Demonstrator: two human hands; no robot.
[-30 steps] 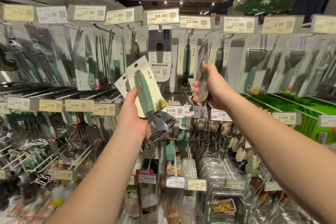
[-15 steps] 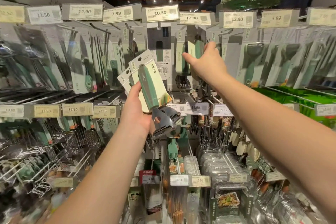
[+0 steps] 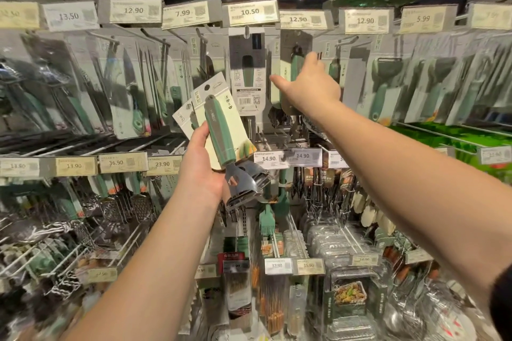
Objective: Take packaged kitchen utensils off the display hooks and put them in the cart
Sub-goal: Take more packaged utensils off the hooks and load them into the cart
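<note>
My left hand (image 3: 203, 171) grips packaged utensils (image 3: 221, 130): white cards, the front one carrying a green-handled tool with a shiny metal head. It holds them up in front of the display, left of centre. My right hand (image 3: 310, 86) reaches up to a hanging packaged utensil (image 3: 295, 63) with a green handle, on a hook (image 3: 296, 46) under a 12.90 tag. Its fingers lie on the card's upper part and its thumb points left. The hand hides most of that pack. No cart is in view.
Rows of hooks with packaged knives, peelers and graters (image 3: 388, 86) fill the wall, with price tags (image 3: 249, 12) along each rail. Lower hooks hold tongs, brushes (image 3: 267, 219) and boxed trays (image 3: 349, 296). Hook rods stick out toward me at chest level.
My right hand has risen from the lower end of a hanging pack to its top near the hook. The left hand keeps its packs, held about level.
</note>
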